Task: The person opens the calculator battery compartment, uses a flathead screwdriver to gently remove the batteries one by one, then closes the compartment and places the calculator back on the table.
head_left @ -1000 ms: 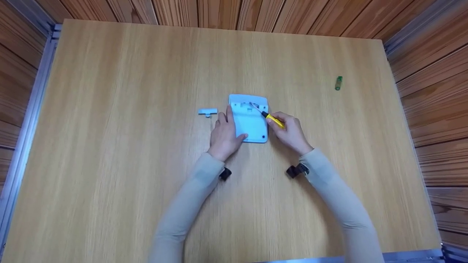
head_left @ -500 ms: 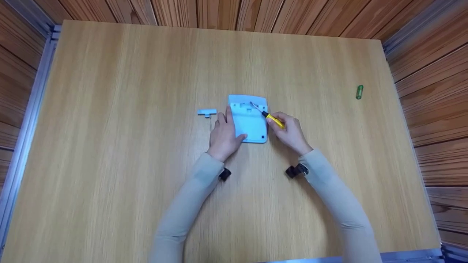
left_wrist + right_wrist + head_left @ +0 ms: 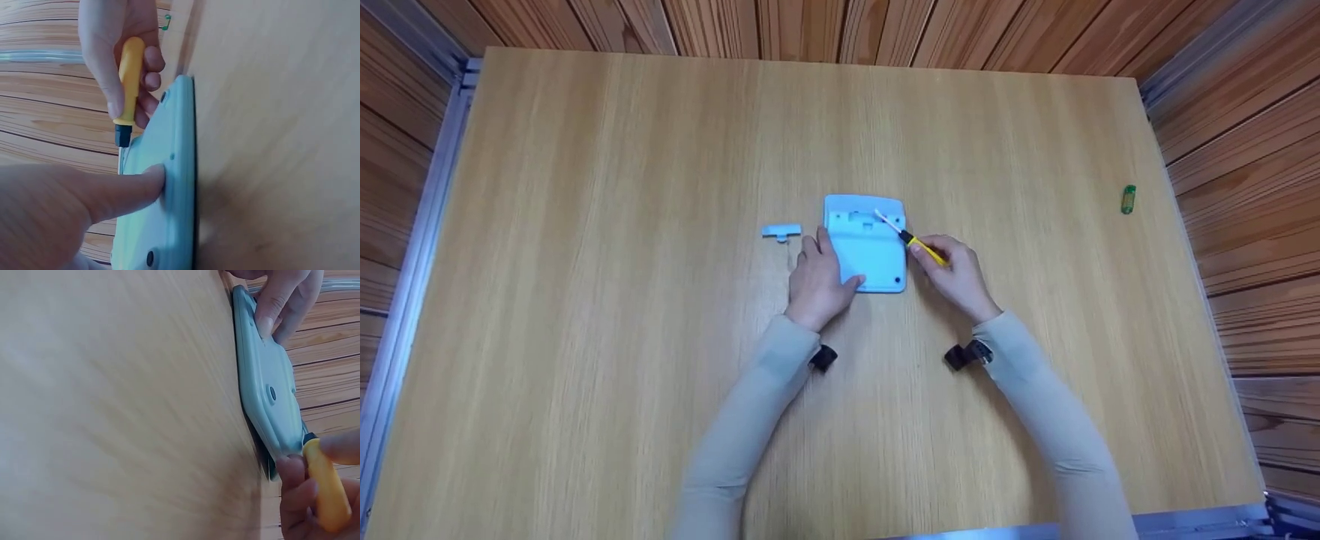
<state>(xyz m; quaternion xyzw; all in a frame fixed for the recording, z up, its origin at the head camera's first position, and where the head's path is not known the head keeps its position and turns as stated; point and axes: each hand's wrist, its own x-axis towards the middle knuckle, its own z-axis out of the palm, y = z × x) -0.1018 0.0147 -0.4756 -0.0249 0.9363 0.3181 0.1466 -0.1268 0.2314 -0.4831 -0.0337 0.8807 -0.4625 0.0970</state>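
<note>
A light-blue calculator (image 3: 877,251) lies back side up on the table, with its battery compartment (image 3: 864,217) uncovered near the far end. My left hand (image 3: 817,281) holds it at the left side, thumb on its back near the front edge. In my right hand (image 3: 956,274) is a screwdriver (image 3: 924,249) with a yellow handle, pinched between thumb and fingers. Its metal tip points at the right end of the compartment. The right wrist view shows the yellow handle (image 3: 328,489) close beside the calculator's edge, with the tip hidden there.
A small blue battery cover (image 3: 781,232) with a tab lies left of the calculator. Far to the right, near the table's edge, is a green battery (image 3: 1128,199). Wood-plank walls and metal rails border the wooden table (image 3: 622,225).
The green battery has rolled right across the table, toward the right edge. The screwdriver and both hands have barely moved; the left fingers sit slightly lower along the calculator's side.
</note>
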